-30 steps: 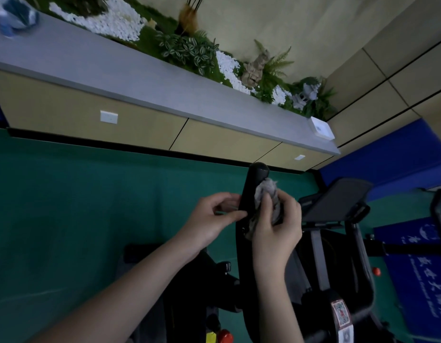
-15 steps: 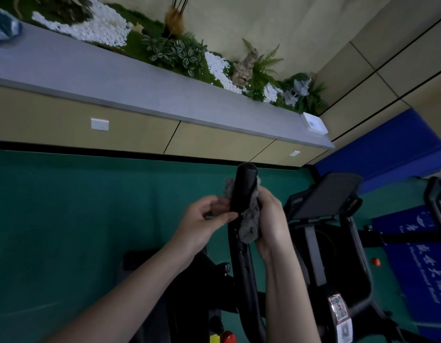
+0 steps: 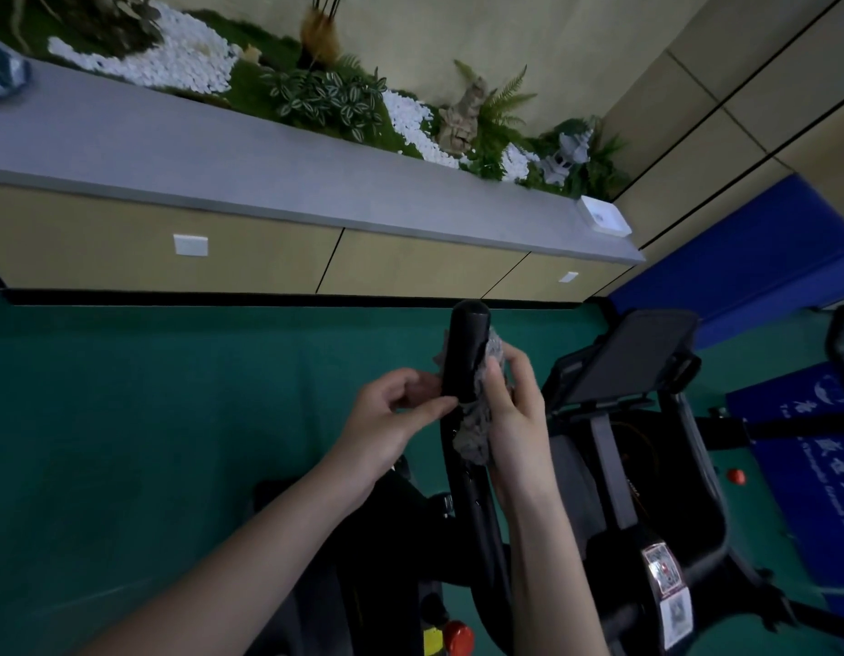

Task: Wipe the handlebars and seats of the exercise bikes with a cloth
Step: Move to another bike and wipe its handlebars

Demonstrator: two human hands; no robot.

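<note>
A black handlebar grip (image 3: 463, 352) of an exercise bike rises in the middle of the view. A grey cloth (image 3: 479, 421) is wrapped around its right side and hangs below. My right hand (image 3: 515, 414) presses the cloth against the grip. My left hand (image 3: 396, 416) sits on the grip's left side, thumb and fingers pinching near the bar and the cloth's edge. The bike's black frame (image 3: 481, 537) runs down between my forearms. No seat is in view.
The bike's tilted console tray (image 3: 628, 357) stands right of my hands. A red knob (image 3: 458, 639) sits low on the frame. A grey ledge (image 3: 268, 177) with plants and white pebbles runs along the wall ahead. Green floor (image 3: 126, 419) lies left, blue mats (image 3: 803, 456) right.
My right hand has slid the cloth down and back up along the grip's right side. My left hand has stayed at the grip's left side.
</note>
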